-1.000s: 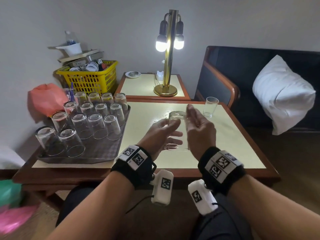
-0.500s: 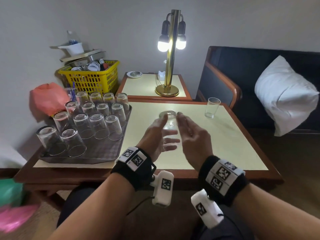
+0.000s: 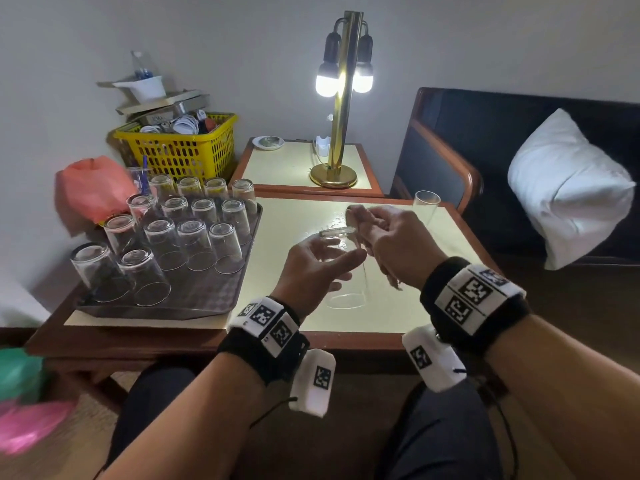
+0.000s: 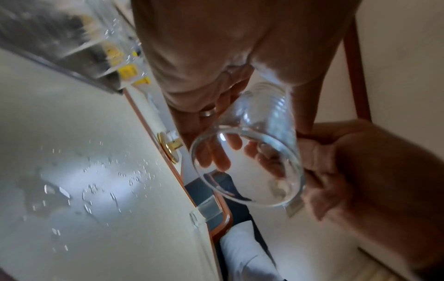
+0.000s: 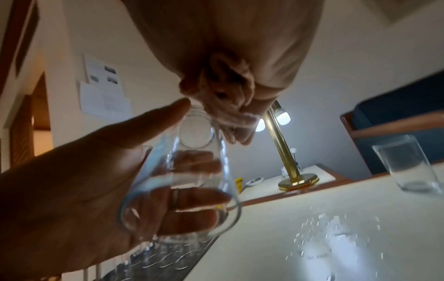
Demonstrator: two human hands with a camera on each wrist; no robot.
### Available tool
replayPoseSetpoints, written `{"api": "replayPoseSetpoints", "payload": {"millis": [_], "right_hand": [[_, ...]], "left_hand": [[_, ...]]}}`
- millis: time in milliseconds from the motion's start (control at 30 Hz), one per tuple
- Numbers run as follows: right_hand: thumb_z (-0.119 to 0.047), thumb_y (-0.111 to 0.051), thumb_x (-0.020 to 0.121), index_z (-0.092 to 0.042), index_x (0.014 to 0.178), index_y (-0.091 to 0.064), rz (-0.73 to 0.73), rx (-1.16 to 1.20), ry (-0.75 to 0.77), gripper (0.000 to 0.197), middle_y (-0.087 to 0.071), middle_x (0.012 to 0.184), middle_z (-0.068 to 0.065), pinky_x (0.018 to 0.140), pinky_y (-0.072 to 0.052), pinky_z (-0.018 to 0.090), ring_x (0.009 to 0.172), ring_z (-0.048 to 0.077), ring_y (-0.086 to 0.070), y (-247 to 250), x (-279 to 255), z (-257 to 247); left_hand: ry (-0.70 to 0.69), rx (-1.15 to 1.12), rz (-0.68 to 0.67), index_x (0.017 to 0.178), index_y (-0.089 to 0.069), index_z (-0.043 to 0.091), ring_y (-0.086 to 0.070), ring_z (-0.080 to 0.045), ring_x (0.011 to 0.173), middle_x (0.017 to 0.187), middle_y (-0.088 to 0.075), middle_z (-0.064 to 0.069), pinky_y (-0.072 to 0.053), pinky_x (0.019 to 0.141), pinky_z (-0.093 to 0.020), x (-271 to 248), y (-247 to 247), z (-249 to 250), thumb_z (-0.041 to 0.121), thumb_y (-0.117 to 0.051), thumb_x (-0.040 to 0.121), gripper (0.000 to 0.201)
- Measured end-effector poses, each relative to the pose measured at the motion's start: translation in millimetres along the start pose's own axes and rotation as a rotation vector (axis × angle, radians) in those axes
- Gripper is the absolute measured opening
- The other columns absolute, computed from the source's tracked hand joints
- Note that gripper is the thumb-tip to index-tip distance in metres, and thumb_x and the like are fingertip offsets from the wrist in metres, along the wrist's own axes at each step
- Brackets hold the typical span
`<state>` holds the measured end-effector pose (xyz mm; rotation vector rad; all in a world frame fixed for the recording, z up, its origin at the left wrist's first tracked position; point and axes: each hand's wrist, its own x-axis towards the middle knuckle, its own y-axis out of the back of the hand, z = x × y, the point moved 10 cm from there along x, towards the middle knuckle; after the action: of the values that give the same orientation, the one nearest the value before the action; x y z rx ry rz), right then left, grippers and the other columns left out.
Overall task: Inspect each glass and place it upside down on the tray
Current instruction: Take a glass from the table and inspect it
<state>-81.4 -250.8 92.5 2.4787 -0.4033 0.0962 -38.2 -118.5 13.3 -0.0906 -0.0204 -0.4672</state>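
A clear glass (image 3: 347, 286) hangs base-up over the cream table (image 3: 398, 308), between both hands. My left hand (image 3: 320, 262) grips its side, with the thumb across the front and the fingers showing through the glass (image 5: 187, 171). My right hand (image 3: 391, 244) has its fingers curled against the glass near the base. In the left wrist view the rim of the glass (image 4: 252, 152) faces the camera. Several glasses (image 3: 194, 239) stand upside down on the grey tray (image 3: 207, 308) at the left. One upright glass (image 3: 426, 206) stands at the table's far right corner.
Water droplets (image 3: 332, 224) lie on the table beyond my hands. A lit brass lamp (image 3: 341, 98) stands on a side table behind. A yellow basket (image 3: 180, 152) and a pink bag (image 3: 93, 188) sit behind the tray. A sofa with a white pillow (image 3: 568, 188) is at the right.
Half a second ago both hands lay flat along the glass. Now my left thumb and fingers have closed around it and my right fingers have curled in by its base.
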Motion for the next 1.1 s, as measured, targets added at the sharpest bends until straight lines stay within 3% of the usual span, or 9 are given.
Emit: {"api": "replayPoseSetpoints", "payload": {"millis": [67,167,267,433,633,800,933,1000,1100], "right_hand": [[-0.032,-0.056,0.104,-0.010,0.116,-0.069,-0.016,-0.077,0.086,0.028,-0.071,0.082,-0.002,0.047,-0.045,0.012,0.055,-0.001,-0.060,2.4,0.7,-13.6],[-0.023,-0.060,0.102,-0.012,0.122,-0.070,-0.042,-0.237,0.257,0.025,-0.072,0.107,-0.011,0.073,-0.047,0.002,0.090,-0.002,-0.065,-5.5,-6.0,-40.1],[-0.019,-0.066,0.098,-0.011,0.122,-0.071,-0.105,-0.431,0.473,0.027,-0.072,0.115,-0.002,0.090,-0.056,0.025,0.100,0.015,-0.066,-23.1,-25.5,-59.7],[-0.013,-0.068,0.096,-0.014,0.117,-0.074,-0.114,-0.591,0.509,0.022,-0.074,0.113,0.002,0.089,-0.058,0.041,0.099,0.021,-0.066,-17.0,-27.2,-48.5],[-0.008,-0.070,0.094,-0.015,0.118,-0.074,-0.086,-0.563,0.560,0.025,-0.074,0.116,0.002,0.088,-0.057,0.036,0.103,0.022,-0.064,-17.3,-44.2,-41.8],[-0.013,-0.078,0.087,-0.013,0.118,-0.073,-0.035,-0.581,0.612,0.032,-0.074,0.115,0.005,0.086,-0.059,0.040,0.103,0.026,-0.066,-25.0,-45.5,-52.5],[-0.002,-0.078,0.085,-0.012,0.114,-0.074,-0.049,-0.629,0.626,0.032,-0.075,0.112,0.005,0.082,-0.061,0.042,0.100,0.026,-0.067,-23.7,-47.4,-42.2],[-0.007,-0.079,0.085,-0.012,0.116,-0.074,-0.004,-0.642,0.594,0.031,-0.075,0.113,0.007,0.082,-0.061,0.046,0.102,0.028,-0.066,-19.4,-41.9,-43.4],[-0.008,-0.081,0.083,-0.012,0.115,-0.074,-0.023,-0.601,0.659,0.034,-0.074,0.113,0.007,0.084,-0.060,0.041,0.102,0.028,-0.067,-30.3,-52.6,-52.0]], "left_hand": [[-0.096,0.109,0.038,0.117,-0.067,0.017,-0.076,-0.025,0.088,0.101,-0.078,-0.001,-0.062,0.075,-0.040,-1.2,8.6,7.6,0.061,-0.086,0.060,0.074],[-0.206,0.284,0.077,0.117,-0.069,0.019,-0.073,-0.013,0.091,0.100,-0.076,0.005,-0.060,0.077,-0.038,-4.3,13.0,16.4,0.063,-0.084,0.063,0.071],[-0.284,0.416,0.110,0.122,-0.068,0.018,-0.071,-0.010,0.097,0.108,-0.074,0.007,-0.063,0.081,-0.043,-8.1,17.6,19.4,0.053,-0.087,0.070,0.066],[-0.307,0.600,0.160,0.138,-0.061,0.021,-0.072,-0.012,0.091,0.117,-0.073,0.006,-0.063,0.080,-0.035,-29.1,6.2,19.8,0.048,-0.087,0.078,0.071],[-0.354,0.688,0.264,0.136,-0.061,0.017,-0.069,-0.013,0.090,0.120,-0.074,0.001,-0.050,0.075,-0.016,-30.0,17.9,30.4,0.041,-0.088,0.079,0.068],[-0.367,0.706,0.232,0.137,-0.060,0.018,-0.071,-0.017,0.098,0.120,-0.074,0.001,-0.058,0.087,-0.030,-33.7,0.5,28.5,0.038,-0.088,0.080,0.066],[-0.361,0.677,0.271,0.137,-0.060,0.020,-0.066,-0.009,0.094,0.121,-0.073,0.003,-0.044,0.078,-0.008,-36.4,14.1,24.6,0.038,-0.088,0.080,0.066],[-0.391,0.689,0.249,0.138,-0.060,0.020,-0.067,-0.009,0.094,0.122,-0.074,0.003,-0.046,0.081,-0.009,-40.2,4.5,25.2,0.038,-0.088,0.080,0.067],[-0.395,0.671,0.277,0.135,-0.062,0.019,-0.071,-0.015,0.099,0.120,-0.074,0.002,-0.053,0.087,-0.018,-39.6,5.2,26.2,0.035,-0.089,0.079,0.065]]}}
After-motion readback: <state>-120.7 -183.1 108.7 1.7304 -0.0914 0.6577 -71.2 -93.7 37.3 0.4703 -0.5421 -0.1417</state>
